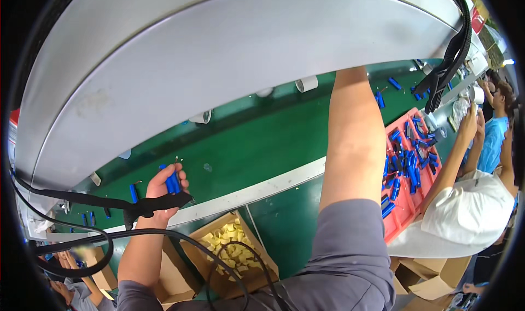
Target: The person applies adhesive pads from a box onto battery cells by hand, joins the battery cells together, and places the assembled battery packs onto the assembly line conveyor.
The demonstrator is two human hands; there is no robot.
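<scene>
My left hand [158,188] is closed around blue cylindrical batteries [173,183], held above the near side of the green conveyor belt [257,141]. How many it holds is partly hidden by the fingers. A black strap crosses in front of the wrist. My right forearm [355,136] reaches forward over the belt and passes under the large grey curved cover [246,43]; the right hand itself is hidden there. Left of my left hand, a single blue battery [134,193] with a short wire lies on the belt.
A red tray [391,231] full of blue batteries stands right of my right arm. White rolls [306,84] lie along the cover's edge. An open cardboard box [257,245] of yellow pieces sits before me. Black cables [164,231] hang across the lower left. A co-worker in white [465,215] is at the right.
</scene>
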